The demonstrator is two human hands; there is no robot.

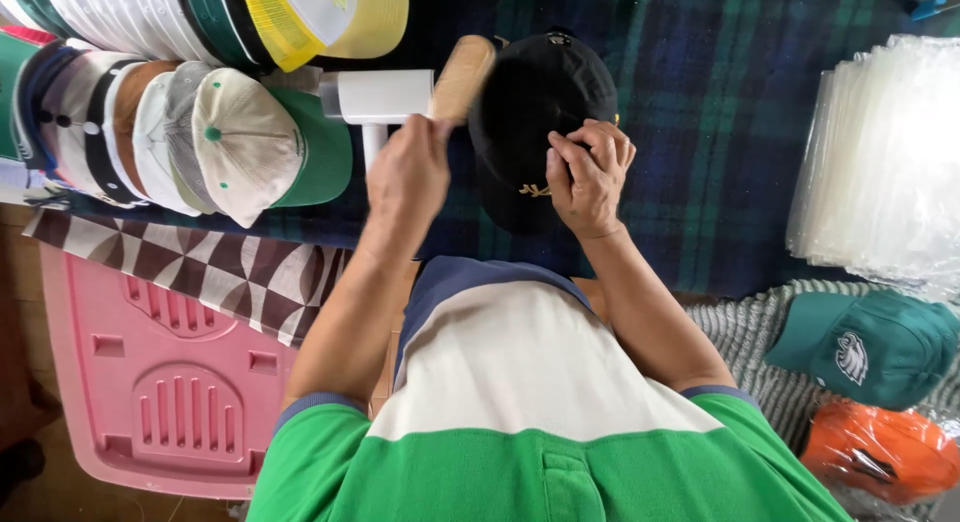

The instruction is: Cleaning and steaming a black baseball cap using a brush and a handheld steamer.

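Note:
A black cap point(535, 102) with a small gold emblem lies on the dark plaid cloth point(720, 132) in front of me. My right hand point(588, 174) rests on its near right side, fingers bent and pressing on the fabric. My left hand point(408, 174) grips a wooden-backed brush point(463, 77), which slants up toward the cap's left edge. A white lint roller point(380, 100) lies just behind my left hand.
Stacked caps in white, cream, green and yellow point(200, 112) fill the upper left. A pile of clear plastic bags point(885, 162) sits at right. A teal cap point(870, 344) and an orange bagged cap point(880, 452) lie lower right. A pink plastic stool point(160, 382) stands lower left.

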